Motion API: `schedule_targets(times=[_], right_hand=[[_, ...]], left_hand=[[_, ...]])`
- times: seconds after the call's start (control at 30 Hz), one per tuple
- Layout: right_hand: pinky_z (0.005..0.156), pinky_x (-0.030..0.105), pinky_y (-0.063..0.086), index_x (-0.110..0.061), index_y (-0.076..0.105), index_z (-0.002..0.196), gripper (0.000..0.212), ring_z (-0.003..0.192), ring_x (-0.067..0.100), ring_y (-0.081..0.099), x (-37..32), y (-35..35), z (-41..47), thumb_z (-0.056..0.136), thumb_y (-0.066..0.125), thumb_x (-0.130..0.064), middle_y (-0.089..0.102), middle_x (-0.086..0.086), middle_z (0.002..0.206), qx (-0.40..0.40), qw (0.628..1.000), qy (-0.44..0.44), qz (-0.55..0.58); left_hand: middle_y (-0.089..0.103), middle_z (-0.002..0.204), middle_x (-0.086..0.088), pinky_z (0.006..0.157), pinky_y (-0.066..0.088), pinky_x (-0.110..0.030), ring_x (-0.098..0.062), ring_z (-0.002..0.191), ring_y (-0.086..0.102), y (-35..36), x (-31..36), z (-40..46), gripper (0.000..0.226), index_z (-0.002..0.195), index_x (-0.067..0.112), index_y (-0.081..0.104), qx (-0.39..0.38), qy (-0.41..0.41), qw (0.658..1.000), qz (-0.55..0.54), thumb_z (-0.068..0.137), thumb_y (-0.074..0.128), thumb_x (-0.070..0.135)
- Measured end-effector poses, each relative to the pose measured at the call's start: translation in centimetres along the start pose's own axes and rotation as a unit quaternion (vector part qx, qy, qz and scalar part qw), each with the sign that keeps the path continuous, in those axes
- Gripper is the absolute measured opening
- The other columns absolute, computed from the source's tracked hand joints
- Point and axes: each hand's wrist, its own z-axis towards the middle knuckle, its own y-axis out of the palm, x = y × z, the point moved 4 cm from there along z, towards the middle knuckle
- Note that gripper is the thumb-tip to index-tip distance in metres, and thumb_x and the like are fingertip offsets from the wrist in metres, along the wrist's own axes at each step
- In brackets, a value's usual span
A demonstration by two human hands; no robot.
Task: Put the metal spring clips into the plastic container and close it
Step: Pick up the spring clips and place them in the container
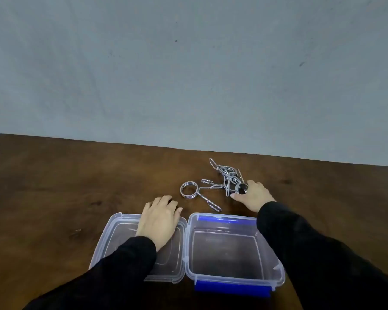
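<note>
Loading barely begun: all clips out on the table, container open and empty.

The metal spring clips point(227, 175) lie in a loose tangle on the brown table point(54, 186), toward its far edge and right of centre, with one separate clip point(189, 190) just to the left of the heap. The plastic container point(233, 249) sits at the near edge, open, nothing visible inside it; its lid point(112, 238) lies flat on the table against the container's left side. The right hand point(252, 194) reaches the near side of the heap, thumb and fingers curled round the coil of one clip, apparently picking it up. The left hand point(160, 217) rests flat, fingers spread, on the far edge of the lid, holding nothing. By my reading, every clip is yet to go in, then the lid and its blue latches.
</note>
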Motion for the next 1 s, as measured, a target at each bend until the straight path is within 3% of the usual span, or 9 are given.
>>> schedule_targets(times=[0.13, 0.33, 0.53, 0.67, 0.73, 0.87, 1.0], right_hand=[[0.088, 0.038, 0.050, -0.009, 0.050, 0.134, 0.067, 0.112, 0.032, 0.059, 0.5, 0.0, 0.5, 0.082, 0.075, -0.041, 0.054, 0.015, 0.132, -0.004, 0.999, 0.029, 0.045], [0.097, 0.044, 0.049, -0.018, 0.056, 0.126, 0.066, 0.112, 0.034, 0.057, 0.6, -0.2, 1.3, 0.076, 0.074, -0.058, 0.054, 0.012, 0.125, 0.004, 0.999, 0.008, 0.035], [0.095, 0.050, 0.050, -0.013, 0.056, 0.123, 0.060, 0.108, 0.031, 0.059, 0.7, -0.1, 1.8, 0.078, 0.076, -0.047, 0.060, 0.010, 0.122, 0.023, 0.997, 0.008, 0.066], [0.091, 0.053, 0.051, -0.021, 0.052, 0.106, 0.050, 0.100, 0.029, 0.061, 0.7, 0.1, 2.0, 0.072, 0.076, -0.048, 0.065, 0.007, 0.110, 0.021, 0.997, 0.012, 0.072], [0.095, 0.054, 0.049, -0.022, 0.049, 0.109, 0.050, 0.103, 0.029, 0.061, 0.7, 0.1, 1.9, 0.073, 0.075, -0.047, 0.065, 0.005, 0.111, 0.033, 0.995, 0.013, 0.093], [0.100, 0.050, 0.044, -0.020, 0.050, 0.119, 0.048, 0.106, 0.030, 0.061, 0.6, -1.0, 0.5, 0.083, 0.070, -0.044, 0.066, 0.003, 0.109, 0.090, 0.990, 0.004, 0.106], [0.085, 0.035, 0.050, -0.022, 0.050, 0.110, 0.036, 0.099, 0.023, 0.065, 0.1, -4.3, -2.2, 0.085, 0.072, -0.036, 0.069, -0.001, 0.106, 0.167, 0.957, -0.072, 0.226]], left_hand=[[0.064, 0.128, -0.003, 0.099, 0.043, -0.041, -0.020, 0.119, 0.055, 0.4, 0.0, -0.6, 0.036, 0.114, 0.019, 0.070, 0.023, -0.004, 1.000, -0.005, 0.098, 0.041, 0.035], [0.064, 0.127, -0.004, 0.098, 0.044, -0.042, -0.021, 0.118, 0.056, 0.5, -0.1, -0.5, 0.044, 0.112, 0.019, 0.070, 0.036, -0.004, 0.999, -0.009, 0.100, 0.032, 0.037], [0.064, 0.128, -0.003, 0.098, 0.043, -0.041, -0.019, 0.118, 0.056, 0.5, -0.2, -0.4, 0.049, 0.111, 0.020, 0.070, 0.033, -0.005, 0.999, -0.009, 0.098, 0.027, 0.040], [0.065, 0.127, -0.003, 0.097, 0.044, -0.041, -0.020, 0.117, 0.056, 0.4, -0.2, -0.4, 0.046, 0.111, 0.019, 0.070, 0.030, -0.003, 1.000, -0.008, 0.098, 0.030, 0.039], [0.065, 0.127, -0.003, 0.097, 0.044, -0.041, -0.020, 0.118, 0.056, 0.4, -0.2, -0.4, 0.042, 0.111, 0.019, 0.070, 0.032, -0.004, 0.999, -0.008, 0.099, 0.034, 0.037], [0.065, 0.127, -0.004, 0.097, 0.044, -0.042, -0.021, 0.117, 0.057, 0.3, -0.1, -0.4, 0.037, 0.111, 0.019, 0.070, 0.029, -0.003, 1.000, -0.007, 0.098, 0.040, 0.036], [0.065, 0.126, -0.005, 0.098, 0.044, -0.042, -0.022, 0.117, 0.057, 0.3, -0.1, -0.5, 0.034, 0.111, 0.017, 0.071, 0.032, -0.005, 0.999, -0.015, 0.098, 0.044, 0.035]])
